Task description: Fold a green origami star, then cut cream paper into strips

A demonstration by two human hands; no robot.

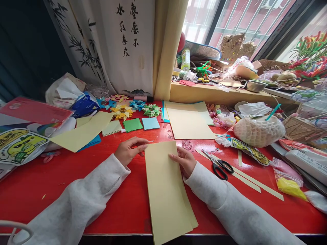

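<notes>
A folded sheet of pale yellow paper (165,190) hangs between my two hands over the front of the red table, its lower end reaching past the edge. Its layers spread slightly apart at the lower right. My left hand (131,149) pinches the upper left corner between thumb and fingers. At the upper right edge, my right hand (185,160) grips the sheet, thumb on top and fingers behind. Black-handled scissors (219,165) lie right of my right hand, over cut yellow paper strips (251,182). Beyond my hands rests a stack of large yellow sheets (190,120).
Green squares (133,125) and light blue squares (151,123) of paper lie ahead, before several folded paper rings (122,111). A long yellow sheet (84,132) and a snack bag (20,146) are at left. A knitted white pouch (259,131) stands right, below the crowded windowsill (204,92).
</notes>
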